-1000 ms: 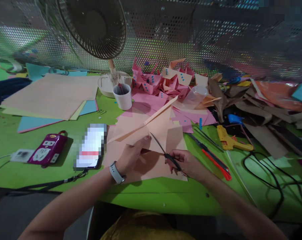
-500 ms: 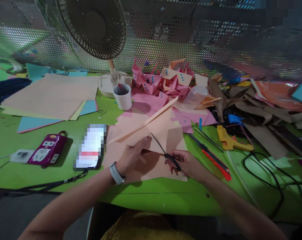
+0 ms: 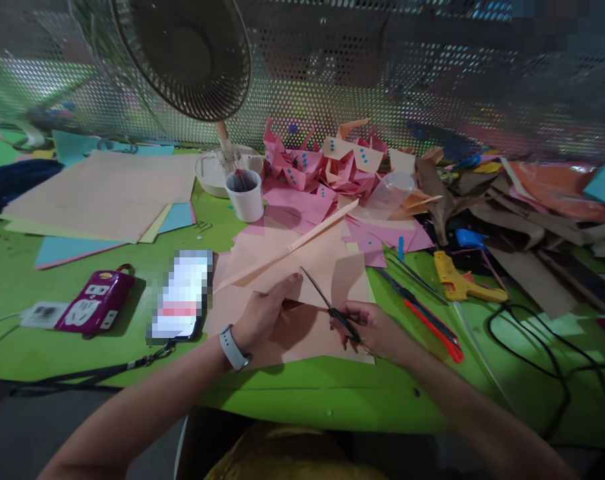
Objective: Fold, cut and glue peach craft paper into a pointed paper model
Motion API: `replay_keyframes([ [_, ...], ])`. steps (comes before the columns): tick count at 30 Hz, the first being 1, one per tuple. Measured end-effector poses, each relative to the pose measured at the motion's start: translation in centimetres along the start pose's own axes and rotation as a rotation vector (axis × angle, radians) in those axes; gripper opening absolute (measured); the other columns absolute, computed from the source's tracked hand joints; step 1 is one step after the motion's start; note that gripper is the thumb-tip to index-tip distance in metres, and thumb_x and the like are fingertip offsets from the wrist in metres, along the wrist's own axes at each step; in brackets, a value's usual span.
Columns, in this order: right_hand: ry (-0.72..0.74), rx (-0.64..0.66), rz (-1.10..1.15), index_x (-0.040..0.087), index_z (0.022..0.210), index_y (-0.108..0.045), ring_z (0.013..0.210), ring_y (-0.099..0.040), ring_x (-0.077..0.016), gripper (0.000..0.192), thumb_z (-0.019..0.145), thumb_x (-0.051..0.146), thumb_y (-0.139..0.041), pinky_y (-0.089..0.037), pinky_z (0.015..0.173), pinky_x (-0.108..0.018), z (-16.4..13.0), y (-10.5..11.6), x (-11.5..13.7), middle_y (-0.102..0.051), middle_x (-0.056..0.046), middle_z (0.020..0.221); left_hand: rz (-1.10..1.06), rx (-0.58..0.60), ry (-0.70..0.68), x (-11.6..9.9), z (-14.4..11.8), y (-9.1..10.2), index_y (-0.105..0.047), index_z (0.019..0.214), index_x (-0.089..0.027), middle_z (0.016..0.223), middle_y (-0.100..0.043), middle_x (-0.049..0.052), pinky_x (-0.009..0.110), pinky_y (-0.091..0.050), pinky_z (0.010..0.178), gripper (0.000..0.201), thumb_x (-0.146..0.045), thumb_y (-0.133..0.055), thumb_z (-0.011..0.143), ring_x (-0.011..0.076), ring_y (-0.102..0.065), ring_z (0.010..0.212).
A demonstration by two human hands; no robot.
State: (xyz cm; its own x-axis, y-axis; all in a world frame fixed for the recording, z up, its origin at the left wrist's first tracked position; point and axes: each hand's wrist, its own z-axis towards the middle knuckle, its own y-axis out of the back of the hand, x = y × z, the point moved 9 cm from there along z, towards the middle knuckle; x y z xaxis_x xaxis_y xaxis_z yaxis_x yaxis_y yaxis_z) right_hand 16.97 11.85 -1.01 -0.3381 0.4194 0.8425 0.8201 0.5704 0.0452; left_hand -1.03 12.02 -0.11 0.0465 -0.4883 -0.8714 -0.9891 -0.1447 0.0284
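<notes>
1. White cup (image 3: 245,205) stands upright, dark contents indistinct.
2. Left hand (image 3: 265,313) pinches peach paper (image 3: 322,267) in front of the white cup.
3. Right hand (image 3: 375,327) grips scissors (image 3: 338,313), front-right of the white cup.
4. Clear cup (image 3: 391,193) lies tipped, right of the white cup.

Green table (image 3: 262,398): its top (dotted with a few dark marks and specks) carried all of these.
White cup (image 3: 245,198): stood upright on it.
Fan base (image 3: 206,175): sat just behind the cup, slightly leftward.
Paper stack (image 3: 112,193): lay left of the cup, peach uppermost, yellow and blue edges showing beneath.
Phone (image 3: 182,297): lay left of the cup, nearer the person.
Purple device (image 3: 95,300): lay farther left of the cup.
Peach sheets (image 3: 302,337): overlapped in front of the cup.
Pink sheets (image 3: 302,203): spread rightward from beside the cup.
Yellow glue gun (image 3: 465,283): lay well right of the cup.
</notes>
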Motion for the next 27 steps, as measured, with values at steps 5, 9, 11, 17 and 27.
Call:
replay_keyframes([
  [5, 0.0, 0.004, 0.003, 0.017, 0.079, -0.059, 0.04, -0.042, -0.0054, 0.049, 0.068, 0.062, -0.074, -0.031, 0.038, -0.02, 0.1, 0.1, -0.4, -0.06, 0.002, 0.057, -0.064, -0.002, -0.033, -0.4, 0.0, 0.0, -0.069, 0.064, -0.018, 0.059, -0.063, 0.004, 0.028, -0.039, 0.052, 0.039, -0.055, -0.068, 0.075, 0.0153, -0.053, 0.056],
  [9, -0.017, 0.008, -0.005, 0.017, 0.079, -0.06, 0.044, -0.046, -0.0065, 0.05, 0.066, 0.063, -0.076, -0.033, 0.039, -0.02, 0.1, 0.1, -0.5, -0.06, 0.002, 0.059, -0.24, 0.042, -0.017, 0.1, 0.5, -0.4, -0.072, 0.075, -0.015, 0.067, -0.068, 0.005, 0.03, -0.049, 0.063, 0.041, -0.056, -0.072, 0.072, 0.0182, -0.062, 0.063],
  [11, -0.019, -0.003, 0.01, 0.016, 0.079, -0.06, 0.045, -0.048, -0.0071, 0.051, 0.064, 0.062, -0.078, -0.032, 0.039, -0.02, 0.2, 0.2, -0.5, -0.06, 0.002, 0.058, -0.376, 0.042, -0.027, 0.3, 0.8, -0.4, -0.073, 0.081, -0.014, 0.073, -0.072, 0.007, 0.033, -0.052, 0.068, 0.041, -0.055, -0.072, 0.072, 0.0201, -0.066, 0.067],
  [17, -0.003, -0.019, 0.022, 0.017, 0.078, -0.063, 0.041, -0.043, -0.0069, 0.05, 0.063, 0.062, -0.078, -0.03, 0.038, -0.022, 0.1, 0.4, -0.4, -0.061, 0.0, 0.057, -0.377, -0.026, -0.048, 0.0, 0.8, 0.3, -0.071, 0.084, -0.013, 0.08, -0.074, 0.01, 0.033, -0.053, 0.067, 0.043, -0.055, -0.069, 0.076, 0.0198, -0.067, 0.067],
  [27, 0.007, -0.031, -0.028, 0.025, 0.073, -0.064, 0.04, -0.044, -0.0105, 0.041, 0.069, 0.065, -0.072, -0.032, 0.036, -0.028, -0.4, 0.6, 0.5, -0.066, -0.005, 0.062, -0.226, -0.042, -0.033, -0.7, 0.0, 0.3, -0.071, 0.087, -0.015, 0.077, -0.072, 0.009, 0.032, -0.051, 0.063, 0.052, -0.065, -0.065, 0.074, 0.0201, -0.065, 0.066],
])
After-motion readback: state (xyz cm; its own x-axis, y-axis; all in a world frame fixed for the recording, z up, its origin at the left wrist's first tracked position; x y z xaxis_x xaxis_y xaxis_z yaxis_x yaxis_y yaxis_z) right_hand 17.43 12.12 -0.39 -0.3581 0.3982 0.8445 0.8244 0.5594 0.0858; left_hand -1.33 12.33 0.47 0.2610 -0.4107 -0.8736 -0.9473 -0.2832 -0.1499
